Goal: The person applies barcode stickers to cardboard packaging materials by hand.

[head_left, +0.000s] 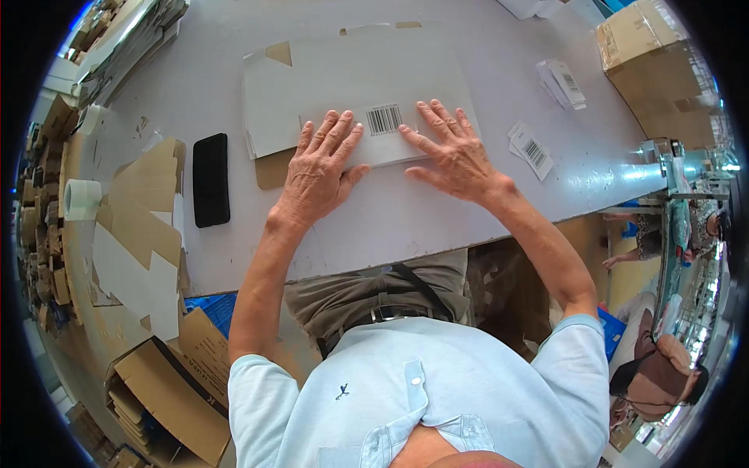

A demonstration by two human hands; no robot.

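A flat white cardboard box blank [343, 86] lies on the table in front of me, with brown board showing at its lower left. Near its front edge is a barcode label [384, 120]. My left hand [320, 164] rests flat on the cardboard left of the label, its fingers spread and pointing away from me. My right hand [452, 156] lies to the right, fingers apart, with the index fingertip at the label's right edge. Neither hand holds anything.
A black phone [211, 180] lies left. Beyond it are cut cardboard pieces [144, 187] and a tape roll [82, 200]. Barcode label stacks [532, 150] [562, 84] sit right, near a brown carton [659, 70]. Folded cartons [168, 398] stand lower left. Other people [659, 366] are at the right.
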